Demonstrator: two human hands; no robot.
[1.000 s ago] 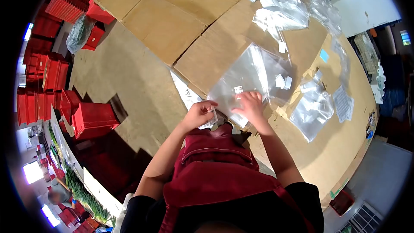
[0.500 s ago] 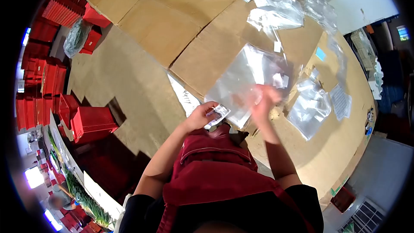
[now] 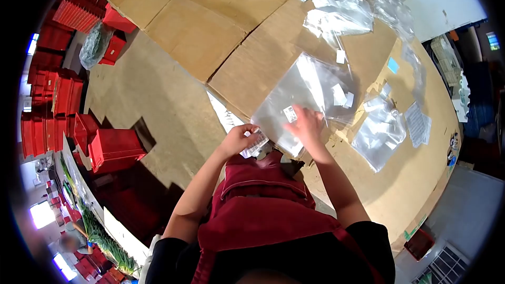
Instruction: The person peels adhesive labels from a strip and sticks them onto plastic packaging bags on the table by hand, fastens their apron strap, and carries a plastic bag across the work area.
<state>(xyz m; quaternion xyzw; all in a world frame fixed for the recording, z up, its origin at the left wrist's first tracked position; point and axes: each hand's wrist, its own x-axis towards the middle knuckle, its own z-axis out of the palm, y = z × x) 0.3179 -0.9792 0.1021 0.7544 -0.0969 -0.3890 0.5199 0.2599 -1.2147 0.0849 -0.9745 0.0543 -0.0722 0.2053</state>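
- The left hand [image 3: 240, 139] is at the near edge of the surface [image 3: 200, 37], its fingers closed on a strip of printed labels [image 3: 258, 141]; the strip hangs near the person's apron [image 3: 265, 176].
- The right hand [image 3: 307, 125] is over the clear plastic bags [image 3: 281, 94], its fingers partly spread; a small white label [image 3: 290, 114] is at its fingertips, though one cannot tell whether they pinch it or press it down.
- The clear plastic bags lie flat at the near edge, in front of the person; white slips [image 3: 339, 94] rest on their right part.
- To the right lie more bags [image 3: 374, 131], then a printed sheet [image 3: 418, 124]; crumpled plastic [image 3: 339, 13] lies on the far right.
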